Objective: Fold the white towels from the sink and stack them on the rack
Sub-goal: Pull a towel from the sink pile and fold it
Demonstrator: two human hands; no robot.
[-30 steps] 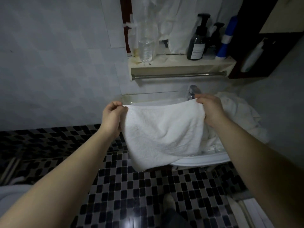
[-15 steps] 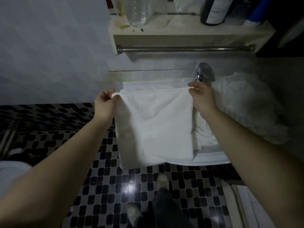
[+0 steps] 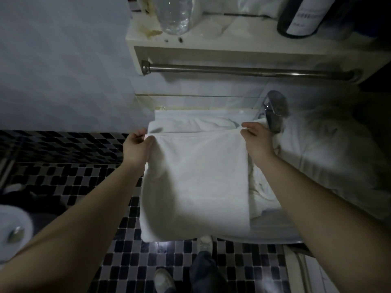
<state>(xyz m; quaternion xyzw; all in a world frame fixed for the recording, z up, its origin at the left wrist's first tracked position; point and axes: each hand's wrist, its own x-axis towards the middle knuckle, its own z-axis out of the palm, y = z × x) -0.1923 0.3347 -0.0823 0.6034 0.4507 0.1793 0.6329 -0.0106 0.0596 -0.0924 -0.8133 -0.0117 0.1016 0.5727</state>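
Observation:
A folded white towel (image 3: pixel 196 182) hangs from both my hands in front of the sink (image 3: pixel 275 237). My left hand (image 3: pixel 136 148) pinches its top left corner and my right hand (image 3: pixel 257 142) pinches its top right corner. Just behind the held edge lies another folded white towel (image 3: pixel 190 123) on a flat surface against the wall. A heap of crumpled white towels (image 3: pixel 321 149) fills the sink to the right. The metal rail of the rack (image 3: pixel 243 71) runs under the shelf above.
A chrome faucet (image 3: pixel 274 108) stands right behind my right hand. The cream shelf (image 3: pixel 222 42) carries a clear plastic bottle (image 3: pixel 174 15) and a dark bottle (image 3: pixel 304 20). Below is black-and-white mosaic floor (image 3: pixel 131 261) with my feet (image 3: pixel 204 244). A white rounded fixture (image 3: pixel 14 229) sits at the left.
My view has tilted down and moved closer. Both hands carried the towel forward and lower, so its top edge now reaches the folded towel by the wall.

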